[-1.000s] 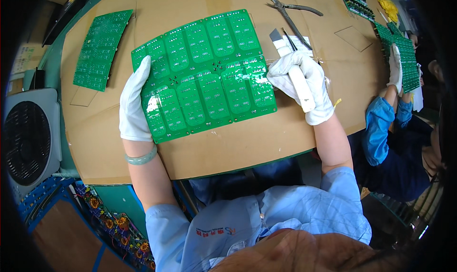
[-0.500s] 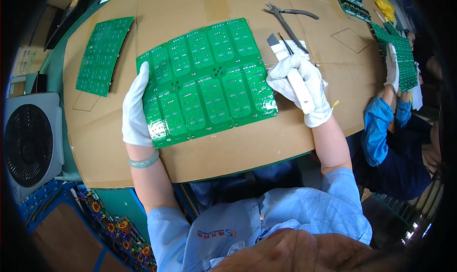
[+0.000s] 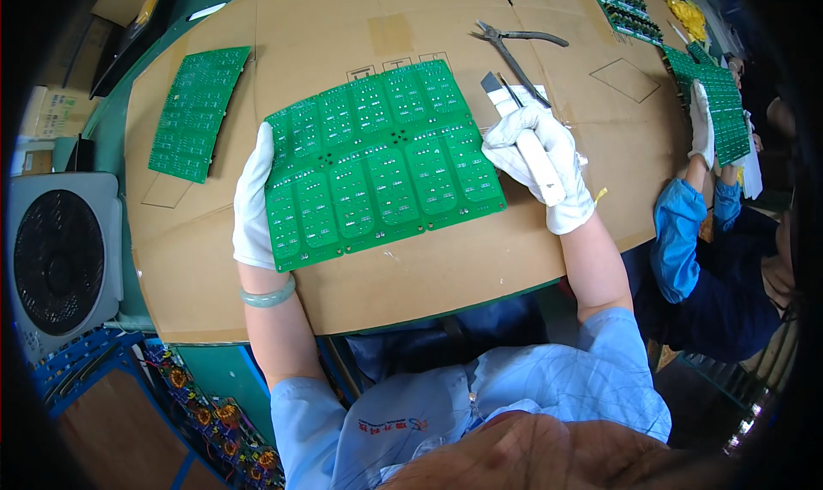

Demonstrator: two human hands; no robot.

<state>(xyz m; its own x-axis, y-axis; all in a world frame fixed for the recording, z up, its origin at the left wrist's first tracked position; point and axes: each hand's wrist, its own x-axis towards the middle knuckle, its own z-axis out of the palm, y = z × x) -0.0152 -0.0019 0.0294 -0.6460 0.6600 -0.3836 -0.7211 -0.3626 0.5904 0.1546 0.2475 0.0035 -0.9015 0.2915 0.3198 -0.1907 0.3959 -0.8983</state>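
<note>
A large green circuit board panel (image 3: 386,168) with rows of small solder points is held tilted above the cardboard-covered table. My left hand (image 3: 255,203), in a white glove, grips its left edge, thumb on the face and the other fingers hidden behind. At the right edge my gloved right hand (image 3: 540,160) is closed around a white-handled tool (image 3: 538,171), its fingertips against or very near the board. The tool's working end is hidden or hard to tell from things beyond the hand. Diagonal cutters (image 3: 513,53) lie past that hand, beside a flat dark-tipped piece (image 3: 490,82).
Another green board (image 3: 199,113) rests at the left on the cardboard (image 3: 411,293). A black fan (image 3: 58,261) stands beyond the left edge. At the right, a co-worker's gloved hand (image 3: 701,126) holds a green board (image 3: 724,108). Populated boards (image 3: 624,10) lie at the far right.
The held board has tilted, its far edge coming nearer, and the bright glare on its lower corners is gone. My left hand has shifted slightly right. My right hand keeps its grip; the view has moved a little.
</note>
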